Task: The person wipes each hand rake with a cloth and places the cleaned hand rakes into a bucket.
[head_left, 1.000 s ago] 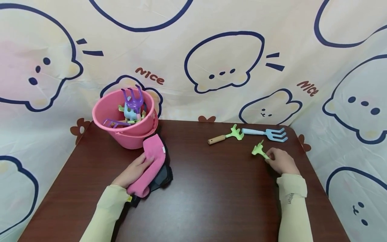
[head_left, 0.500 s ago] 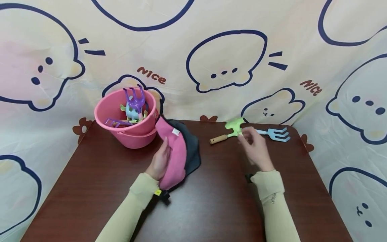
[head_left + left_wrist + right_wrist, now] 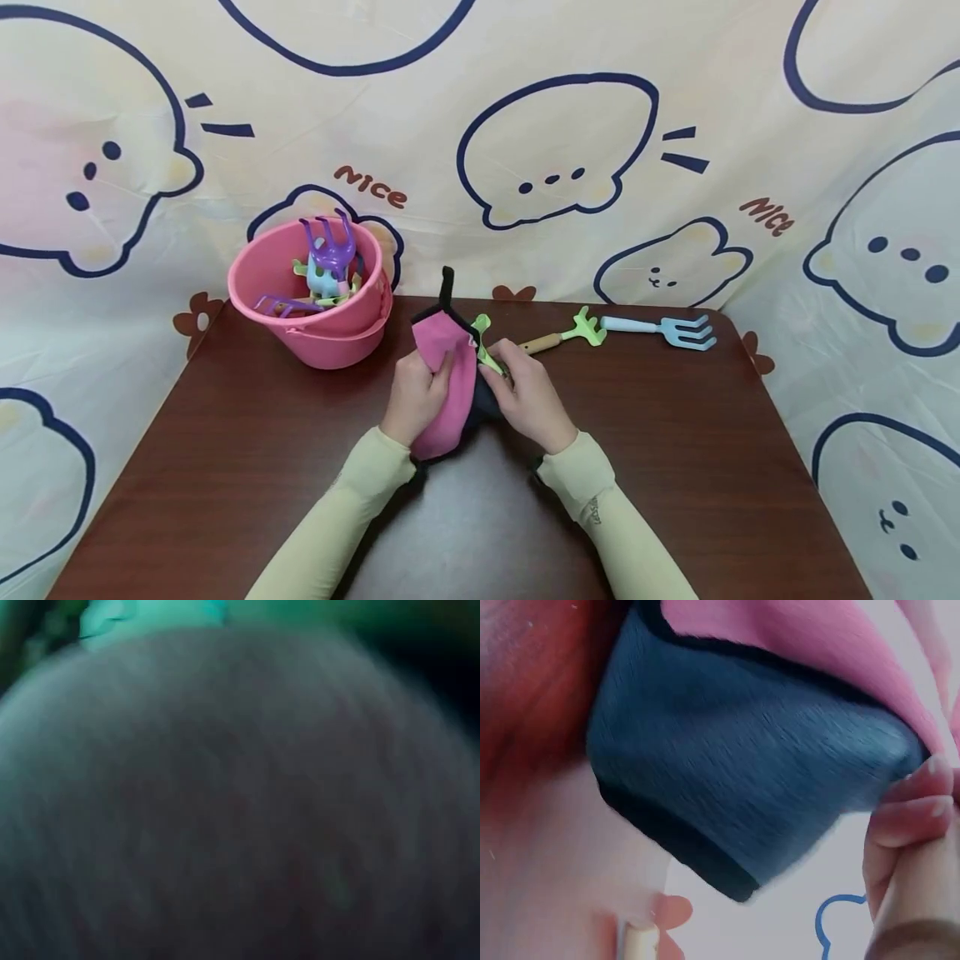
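In the head view my left hand [image 3: 411, 398] grips a folded cloth [image 3: 444, 408], pink on one face and dark blue-grey on the other. It has black edging and a black hanging loop at the top. My right hand [image 3: 531, 398] pinches a small toy rake by its handle, the light green head [image 3: 482, 325] partly behind the cloth's edge. In the right wrist view the right fingers [image 3: 911, 821] hold the wooden handle [image 3: 915, 889] right beside the cloth [image 3: 727, 735]. A blurred dark surface [image 3: 240, 795] fills most of the left wrist view.
A pink bucket [image 3: 326, 350] with purple, blue and green toy tools inside stands at the table's back left. Behind my right hand lie another green rake [image 3: 583, 327] with a wooden handle and a light blue fork [image 3: 678, 332]. A patterned curtain [image 3: 420, 250] hangs behind the brown table [image 3: 675, 467].
My left hand has lifted the cloth and brought it right, to the table's middle. My right hand has carried the green rake leftward from the right side to the cloth.
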